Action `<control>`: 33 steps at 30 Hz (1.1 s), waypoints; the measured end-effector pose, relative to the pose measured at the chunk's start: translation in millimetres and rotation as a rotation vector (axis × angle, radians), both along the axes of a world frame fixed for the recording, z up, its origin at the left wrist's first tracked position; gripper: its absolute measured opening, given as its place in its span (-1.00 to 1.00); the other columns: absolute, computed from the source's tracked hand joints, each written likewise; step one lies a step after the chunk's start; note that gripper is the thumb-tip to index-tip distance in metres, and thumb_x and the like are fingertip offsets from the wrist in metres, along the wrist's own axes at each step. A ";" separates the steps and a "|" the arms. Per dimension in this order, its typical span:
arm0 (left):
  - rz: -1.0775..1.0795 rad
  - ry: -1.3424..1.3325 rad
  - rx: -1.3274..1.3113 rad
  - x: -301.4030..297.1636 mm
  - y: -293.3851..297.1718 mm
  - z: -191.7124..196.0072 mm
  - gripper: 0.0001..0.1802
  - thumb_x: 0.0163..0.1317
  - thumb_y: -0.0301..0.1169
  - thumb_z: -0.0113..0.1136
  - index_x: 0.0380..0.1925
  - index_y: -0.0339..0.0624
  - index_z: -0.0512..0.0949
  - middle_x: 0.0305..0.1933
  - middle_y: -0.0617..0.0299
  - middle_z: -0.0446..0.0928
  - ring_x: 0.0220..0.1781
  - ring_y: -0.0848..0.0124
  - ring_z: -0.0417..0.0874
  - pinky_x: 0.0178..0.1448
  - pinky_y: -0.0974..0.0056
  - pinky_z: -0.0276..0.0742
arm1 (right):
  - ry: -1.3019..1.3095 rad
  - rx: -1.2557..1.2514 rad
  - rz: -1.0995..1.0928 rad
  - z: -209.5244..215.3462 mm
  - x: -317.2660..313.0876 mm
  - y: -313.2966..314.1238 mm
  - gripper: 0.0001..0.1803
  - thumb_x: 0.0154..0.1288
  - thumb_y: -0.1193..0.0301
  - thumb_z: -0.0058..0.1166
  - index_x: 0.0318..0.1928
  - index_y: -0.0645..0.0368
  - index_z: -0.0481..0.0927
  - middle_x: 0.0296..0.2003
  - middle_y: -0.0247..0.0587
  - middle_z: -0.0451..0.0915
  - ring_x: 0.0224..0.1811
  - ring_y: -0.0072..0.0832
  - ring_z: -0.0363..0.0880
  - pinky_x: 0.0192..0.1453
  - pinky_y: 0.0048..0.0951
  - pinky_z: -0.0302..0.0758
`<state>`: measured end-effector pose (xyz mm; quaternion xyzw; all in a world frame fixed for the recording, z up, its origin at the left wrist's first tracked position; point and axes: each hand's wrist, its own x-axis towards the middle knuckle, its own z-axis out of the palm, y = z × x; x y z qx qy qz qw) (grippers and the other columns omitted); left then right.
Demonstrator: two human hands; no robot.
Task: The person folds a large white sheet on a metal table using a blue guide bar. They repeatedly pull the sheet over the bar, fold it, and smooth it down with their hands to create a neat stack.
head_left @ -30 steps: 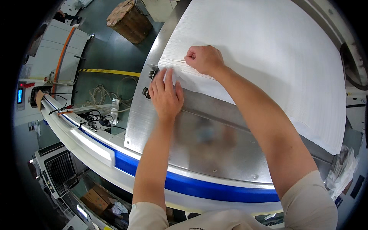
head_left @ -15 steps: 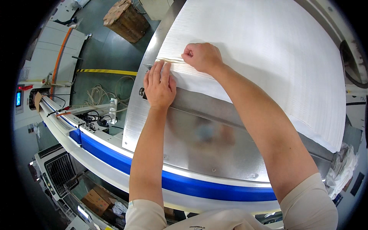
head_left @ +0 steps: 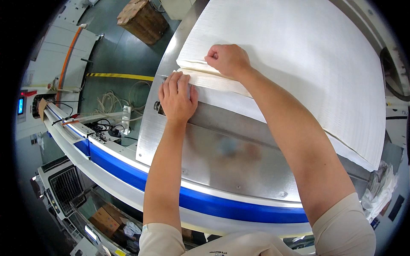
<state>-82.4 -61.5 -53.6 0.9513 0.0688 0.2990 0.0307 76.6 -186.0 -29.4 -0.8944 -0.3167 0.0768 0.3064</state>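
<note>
A long row of thin white sheets (head_left: 299,55), packed and leaning over one another, spreads over the metal table. Near its left end a gap parts a narrow front bundle of sheets (head_left: 213,82) from the rest. My left hand (head_left: 177,99) rests on the left end of that bundle, its fingers stretched out side by side and the thumb a little apart. Just behind the gap, my right hand (head_left: 229,61) is curled closed on top of the sheets. Whatever its fingers pinch, if anything, is hidden.
The bare steel tabletop (head_left: 230,162) lies before me, edged by a blue strip (head_left: 239,209). At left are coiled pale cables (head_left: 109,104), a white machine (head_left: 60,55) and a brown block (head_left: 143,21) on the floor. Crumpled clear plastic (head_left: 379,187) hangs at right.
The gap between the front bundle and the other sheets has widened, with the bundle tipping toward me. My right hand has risen slightly; my left has slid slightly nearer me.
</note>
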 end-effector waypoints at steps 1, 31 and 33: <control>0.006 -0.006 0.005 3.1 -0.5 -0.5 -0.60 0.01 -0.30 0.10 -0.08 -0.07 0.43 0.02 0.18 0.43 0.10 0.18 0.42 0.16 0.09 0.21 | -0.004 -0.012 -0.003 0.3 0.6 0.0 -0.82 0.07 0.19 0.02 -0.39 -0.09 0.63 -0.47 -0.33 0.63 -0.37 -0.29 0.59 -0.24 -0.28 0.51; 0.003 0.065 0.083 -19.9 -0.4 13.8 -0.64 -0.05 -0.30 0.15 -0.17 -0.03 0.46 0.02 0.22 0.43 0.09 0.17 0.42 0.20 0.05 0.20 | -0.080 0.117 0.137 10.1 -15.1 -16.2 -0.76 0.13 0.17 0.02 -0.36 0.05 0.57 -0.41 -0.22 0.59 -0.33 -0.25 0.57 -0.22 -0.24 0.49; -0.147 0.176 0.076 -11.0 12.4 24.3 -0.64 -0.07 -0.30 0.16 -0.20 -0.04 0.46 0.02 0.22 0.43 0.07 0.17 0.43 0.19 0.06 0.23 | -0.075 0.198 0.163 17.6 -33.8 -38.7 -0.76 0.16 0.21 -0.07 -0.40 0.08 0.56 -0.39 -0.13 0.57 -0.31 -0.15 0.57 -0.22 -0.13 0.49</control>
